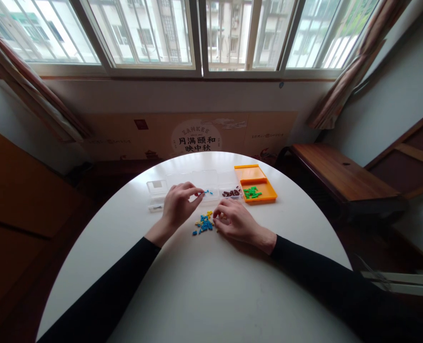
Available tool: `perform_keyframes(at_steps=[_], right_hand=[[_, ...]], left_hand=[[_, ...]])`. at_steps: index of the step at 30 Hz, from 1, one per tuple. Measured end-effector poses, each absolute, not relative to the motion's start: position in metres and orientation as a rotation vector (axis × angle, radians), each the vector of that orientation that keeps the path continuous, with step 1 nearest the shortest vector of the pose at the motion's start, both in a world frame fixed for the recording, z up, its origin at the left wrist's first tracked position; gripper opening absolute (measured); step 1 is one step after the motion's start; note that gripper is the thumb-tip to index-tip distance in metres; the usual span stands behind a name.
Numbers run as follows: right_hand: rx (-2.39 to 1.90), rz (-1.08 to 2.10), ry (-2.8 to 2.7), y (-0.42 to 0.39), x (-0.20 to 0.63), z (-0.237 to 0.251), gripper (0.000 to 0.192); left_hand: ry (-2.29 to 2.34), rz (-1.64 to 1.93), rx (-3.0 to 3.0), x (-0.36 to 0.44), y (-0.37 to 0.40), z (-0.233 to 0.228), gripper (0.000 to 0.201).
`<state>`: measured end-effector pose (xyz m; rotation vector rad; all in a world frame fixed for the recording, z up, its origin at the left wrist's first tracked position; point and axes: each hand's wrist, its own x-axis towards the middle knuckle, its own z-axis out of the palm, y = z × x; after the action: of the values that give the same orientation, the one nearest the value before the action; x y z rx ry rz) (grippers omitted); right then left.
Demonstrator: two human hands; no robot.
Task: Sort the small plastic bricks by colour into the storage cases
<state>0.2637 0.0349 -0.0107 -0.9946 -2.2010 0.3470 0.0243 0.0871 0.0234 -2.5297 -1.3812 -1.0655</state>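
A small pile of blue and yellow plastic pieces (204, 224) lies on the round white table (197, 286). My left hand (178, 206) hovers over the clear boxes, fingers pinched together just left of a few blue pieces (208, 192) inside one clear box (206, 185); whether it holds a piece is not visible. My right hand (235, 220) rests on the table at the right edge of the pile, fingertips curled among the yellow pieces. Both arms wear black sleeves.
A row of clear boxes (156, 193) stands behind the hands; one holds dark brown pieces (231, 193). An orange box (256, 184) with green pieces (252, 192) sits at the right. A wooden bench (340, 174) stands right of the table, with windows beyond.
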Motion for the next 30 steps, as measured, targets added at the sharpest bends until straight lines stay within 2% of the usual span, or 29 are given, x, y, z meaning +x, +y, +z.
perform_keyframes(at_steps=[8,17,25,30], right_hand=[[-0.998,0.339,-2.196,0.03,0.26,-0.008,0.006],[-0.999,0.351,-2.19,0.033,0.262,-0.007,0.006],[-0.874,0.382,-2.222,0.027,0.262,-0.008,0.015],[-0.808,0.362,-2.256,0.028,0.261,-0.011,0.011]], left_hand=[[-1.42,-0.911,-2.622,0.025,0.106,0.019,0.016],[-1.301,-1.039,-2.663,0.01,0.069,0.019,0.02],[-1.149,-1.041,-2.892,-0.01,0.024,0.008,0.009],[-1.083,-0.994,-2.926,-0.009,0.021,0.008,0.005]])
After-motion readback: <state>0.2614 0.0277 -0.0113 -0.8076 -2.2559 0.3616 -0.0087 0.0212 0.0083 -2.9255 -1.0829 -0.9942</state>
